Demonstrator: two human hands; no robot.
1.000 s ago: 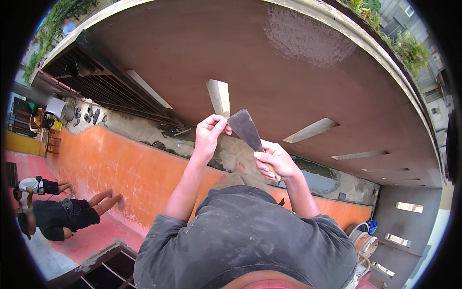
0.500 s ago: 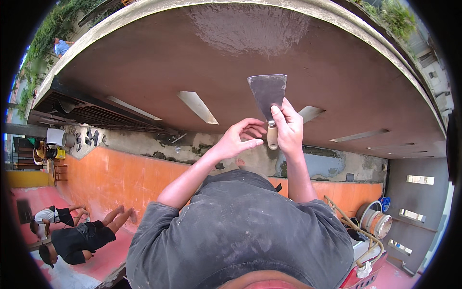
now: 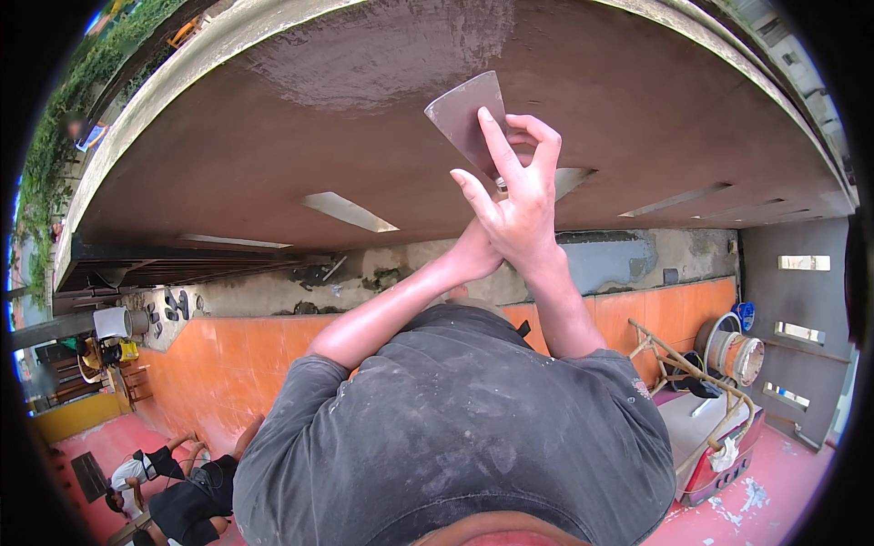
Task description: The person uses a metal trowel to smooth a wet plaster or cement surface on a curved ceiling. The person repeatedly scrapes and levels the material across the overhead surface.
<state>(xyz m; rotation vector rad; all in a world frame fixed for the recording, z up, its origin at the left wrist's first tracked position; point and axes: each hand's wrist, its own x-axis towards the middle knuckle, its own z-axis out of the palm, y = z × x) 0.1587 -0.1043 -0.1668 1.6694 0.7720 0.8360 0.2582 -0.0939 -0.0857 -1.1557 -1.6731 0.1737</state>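
Observation:
A putty knife with a wide metal blade (image 3: 466, 116) is held up before the brown wall, its blade tilted to the upper left. My left hand (image 3: 477, 249) is wrapped round its handle, though my right wrist and palm hide most of those fingers and the handle. Crossing in front, my right hand (image 3: 521, 196) has its thumb and fingers spread, with the index fingertip against the blade's face. Above the blade, the brown wall (image 3: 273, 159) carries a lighter, streaky smeared patch (image 3: 373, 55).
Slanted slots (image 3: 350, 211) pierce the wall. Below it runs a wet, stained concrete strip (image 3: 674, 255) beside an orange tiled surface (image 3: 228, 350). At right are a bucket (image 3: 748, 359), a bamboo frame (image 3: 737, 400) and a red cart (image 3: 706, 469). Two people sit at lower left (image 3: 187, 500).
The putty knife has passed from my right hand to my left and tilted leftward. My right hand has opened and crossed over the left. The view has shifted slightly.

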